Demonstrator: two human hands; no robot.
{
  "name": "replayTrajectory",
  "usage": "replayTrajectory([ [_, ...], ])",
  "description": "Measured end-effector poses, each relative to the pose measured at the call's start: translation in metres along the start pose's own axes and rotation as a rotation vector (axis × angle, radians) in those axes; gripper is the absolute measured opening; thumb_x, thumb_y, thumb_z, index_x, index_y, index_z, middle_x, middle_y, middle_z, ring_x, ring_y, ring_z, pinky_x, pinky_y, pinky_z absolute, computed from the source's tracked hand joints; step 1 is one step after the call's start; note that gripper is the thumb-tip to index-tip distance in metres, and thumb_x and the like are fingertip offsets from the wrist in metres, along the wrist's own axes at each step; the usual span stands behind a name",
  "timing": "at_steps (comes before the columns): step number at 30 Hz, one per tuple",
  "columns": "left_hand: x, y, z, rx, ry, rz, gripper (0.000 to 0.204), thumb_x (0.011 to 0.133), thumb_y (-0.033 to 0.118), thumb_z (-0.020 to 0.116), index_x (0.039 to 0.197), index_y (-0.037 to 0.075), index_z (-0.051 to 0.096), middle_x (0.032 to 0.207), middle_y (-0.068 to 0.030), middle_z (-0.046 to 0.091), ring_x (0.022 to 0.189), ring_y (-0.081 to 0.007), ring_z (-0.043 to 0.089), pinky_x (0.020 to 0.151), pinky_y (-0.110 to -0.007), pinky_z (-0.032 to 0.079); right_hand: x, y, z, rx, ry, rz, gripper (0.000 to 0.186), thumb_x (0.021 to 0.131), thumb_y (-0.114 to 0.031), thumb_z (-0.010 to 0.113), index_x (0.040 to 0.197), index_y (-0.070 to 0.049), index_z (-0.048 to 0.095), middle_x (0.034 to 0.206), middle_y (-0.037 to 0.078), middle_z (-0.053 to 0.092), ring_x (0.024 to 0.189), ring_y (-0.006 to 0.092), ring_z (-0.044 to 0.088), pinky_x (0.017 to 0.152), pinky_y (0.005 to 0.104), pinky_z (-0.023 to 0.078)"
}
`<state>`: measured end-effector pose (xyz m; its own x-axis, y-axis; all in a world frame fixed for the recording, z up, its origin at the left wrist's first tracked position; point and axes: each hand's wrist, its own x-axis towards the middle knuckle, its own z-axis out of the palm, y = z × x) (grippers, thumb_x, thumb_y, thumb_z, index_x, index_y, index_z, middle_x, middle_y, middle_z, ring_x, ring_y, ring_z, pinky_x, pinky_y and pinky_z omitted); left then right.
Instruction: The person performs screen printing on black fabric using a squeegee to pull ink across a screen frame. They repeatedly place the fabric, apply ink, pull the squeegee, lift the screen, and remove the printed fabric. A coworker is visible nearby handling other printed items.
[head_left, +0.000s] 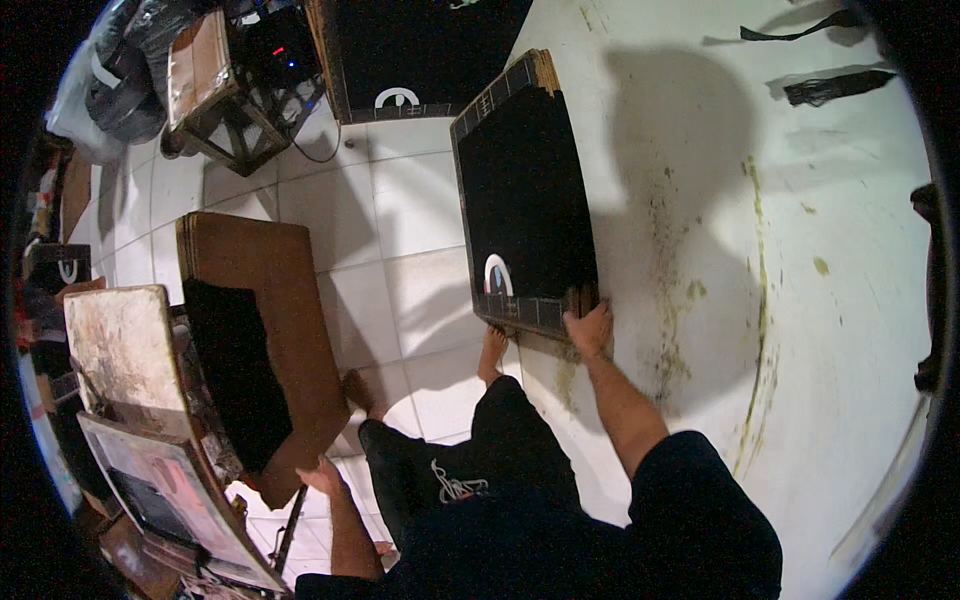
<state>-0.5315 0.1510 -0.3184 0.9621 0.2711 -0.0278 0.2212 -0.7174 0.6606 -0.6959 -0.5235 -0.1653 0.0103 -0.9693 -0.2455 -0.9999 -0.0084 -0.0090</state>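
In the head view, my right hand grips the lower right corner of a stack of black boards with brown edges and a white arched mark, which leans on the pale wall. Down at the left, my left hand holds the bottom corner of a brown board with an irregular black area on it. That board stands tilted beside a worn printing rig with a whitish platen and a framed screen. My bare feet are on the white tiles below.
Another large black board stands at the back. A small wooden stand with a dark device showing lights and a cable sits upper left, beside dark bags. The white tiled floor lies between the boards. Dark strips show upper right.
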Motion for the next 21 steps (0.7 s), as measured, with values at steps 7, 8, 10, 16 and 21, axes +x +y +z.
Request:
replayTrajectory([
  [7, -0.207, 0.181, 0.248, -0.320, -0.983, -0.718, 0.050, 0.101, 0.034, 0.059, 0.139, 0.003, 0.051, 0.102, -0.0117, 0.065, 0.087, -0.0242, 0.065, 0.075, -0.042, 0.058, 0.023, 0.005, 0.036, 0.013, -0.135, 0.106, 0.103, 0.069, -0.042, 0.088, 0.144, 0.008, 0.039, 0.144, 0.030, 0.045, 0.136, 0.0468, 0.040, 0.115, 0.0542, 0.033],
  [8, -0.248, 0.221, 0.275, -0.378, -1.096, -0.957, 0.054, 0.101, 0.037, 0.057, 0.144, 0.005, 0.048, 0.103, -0.0117, 0.063, 0.089, -0.0243, 0.066, 0.076, -0.043, 0.059, 0.027, 0.006, 0.038, 0.004, -0.115, 0.044, 0.103, 0.068, -0.041, 0.089, 0.144, 0.008, 0.040, 0.144, 0.031, 0.046, 0.136, 0.0466, 0.042, 0.115, 0.0530, 0.034],
  [10, -0.327, 0.297, 0.309, -0.474, -1.270, -1.223, 0.065, 0.102, 0.057, 0.048, 0.146, 0.008, 0.046, 0.120, -0.0111, 0.061, 0.101, -0.0286, 0.063, 0.082, -0.046, 0.055, 0.039, 0.009, 0.041, 0.164, -0.230, 0.023, 0.102, 0.067, -0.038, 0.090, 0.144, 0.008, 0.040, 0.142, 0.031, 0.049, 0.134, 0.0451, 0.047, 0.113, 0.0493, 0.038],
  [16, -0.380, 0.413, 0.348, -1.038, -0.990, -1.714, 0.075, 0.096, 0.074, 0.043, 0.141, 0.017, 0.055, 0.137, -0.0079, 0.062, 0.117, -0.0322, 0.062, 0.097, -0.050, 0.052, 0.085, 0.004, 0.035, 0.245, -0.788, -0.074, 0.092, 0.069, -0.035, 0.090, 0.140, 0.007, 0.049, 0.140, 0.026, 0.057, 0.127, 0.0388, 0.058, 0.108, 0.0414, 0.046],
  [21, -0.349, 0.421, 0.330, -1.171, -0.939, -1.687, 0.070, 0.095, 0.062, 0.060, 0.143, 0.012, 0.054, 0.138, -0.0103, 0.062, 0.124, -0.0335, 0.057, 0.108, -0.052, 0.044, 0.101, -0.036, 0.021, 0.661, -0.818, -0.348, 0.097, 0.073, -0.041, 0.089, 0.145, 0.007, 0.044, 0.142, 0.025, 0.055, 0.129, 0.0355, 0.056, 0.111, 0.0425, 0.043],
])
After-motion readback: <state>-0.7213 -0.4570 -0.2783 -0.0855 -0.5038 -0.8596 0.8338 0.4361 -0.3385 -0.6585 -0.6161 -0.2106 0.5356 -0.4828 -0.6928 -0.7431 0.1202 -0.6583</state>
